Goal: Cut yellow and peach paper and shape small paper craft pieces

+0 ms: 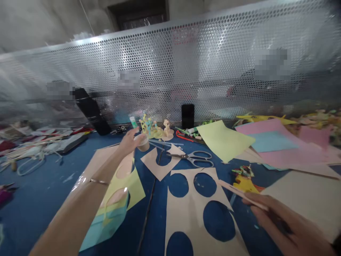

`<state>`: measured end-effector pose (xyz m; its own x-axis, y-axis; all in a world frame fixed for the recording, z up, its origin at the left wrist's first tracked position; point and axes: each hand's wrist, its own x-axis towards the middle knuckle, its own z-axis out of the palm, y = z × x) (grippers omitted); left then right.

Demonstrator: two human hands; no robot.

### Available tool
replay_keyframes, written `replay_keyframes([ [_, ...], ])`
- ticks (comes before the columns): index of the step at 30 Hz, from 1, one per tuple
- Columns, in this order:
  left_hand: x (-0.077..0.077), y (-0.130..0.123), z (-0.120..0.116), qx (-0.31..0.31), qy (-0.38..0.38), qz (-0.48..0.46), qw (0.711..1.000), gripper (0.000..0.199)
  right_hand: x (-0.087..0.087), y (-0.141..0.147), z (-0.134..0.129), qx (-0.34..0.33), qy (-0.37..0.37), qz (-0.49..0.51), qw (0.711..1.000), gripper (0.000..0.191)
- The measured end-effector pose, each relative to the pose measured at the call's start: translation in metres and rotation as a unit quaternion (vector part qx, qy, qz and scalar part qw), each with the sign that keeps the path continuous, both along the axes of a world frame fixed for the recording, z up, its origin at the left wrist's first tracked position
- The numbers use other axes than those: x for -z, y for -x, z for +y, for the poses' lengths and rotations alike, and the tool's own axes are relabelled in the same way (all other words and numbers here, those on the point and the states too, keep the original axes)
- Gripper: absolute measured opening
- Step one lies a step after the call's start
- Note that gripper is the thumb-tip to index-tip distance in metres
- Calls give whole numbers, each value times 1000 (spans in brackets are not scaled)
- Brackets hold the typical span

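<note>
My left hand [132,141] reaches forward, its fingers apart, at the near side of a small round cup [144,145]; whether it grips the cup is unclear. Behind it stand a glue stick [133,122] and small pastel figures [153,128]. My right hand [282,220] pinches a thin pale pink strip [241,193]. Between the hands lies a pinkish sheet with round holes [195,213]. Above it are a smaller cut piece [153,166] and grey-handled scissors [197,157], blades pointing left.
Yellow paper [226,140], pink sheets [274,142] and scraps lie on the right. Cut blue paper [112,225] is beside my left forearm. A black phone [188,115] stands against the perforated metal panel [160,71]. Wires and tools [39,149] crowd the left.
</note>
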<state>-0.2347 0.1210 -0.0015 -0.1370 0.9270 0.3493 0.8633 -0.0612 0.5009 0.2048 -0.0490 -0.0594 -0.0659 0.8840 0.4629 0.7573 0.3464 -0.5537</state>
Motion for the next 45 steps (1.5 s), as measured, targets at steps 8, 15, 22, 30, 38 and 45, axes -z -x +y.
replay_keyframes([
  [8, 12, -77, -101, 100, 47, -86, 990, 42, -34, 23, 20, -113, 103, -18, 988, 32],
  [15, 26, -110, -151, 219, 160, -94, 958, 30, -56, 75, 98, -83, 37, -109, 990, 19],
  [22, 35, -92, -146, 190, 142, -73, 969, 23, -23, 100, 181, -89, 124, -114, 982, 24],
  [30, 34, -90, -149, 194, 145, -33, 970, 22, -53, 89, 155, -84, 92, -171, 977, 21],
  [38, 33, -109, -156, 244, 168, 34, 955, 18, -34, 53, 43, -210, 122, -226, 943, 7],
  [45, 35, -126, -153, 248, 178, 85, 948, 13, -22, 40, 28, -202, 109, -190, 955, 10],
])
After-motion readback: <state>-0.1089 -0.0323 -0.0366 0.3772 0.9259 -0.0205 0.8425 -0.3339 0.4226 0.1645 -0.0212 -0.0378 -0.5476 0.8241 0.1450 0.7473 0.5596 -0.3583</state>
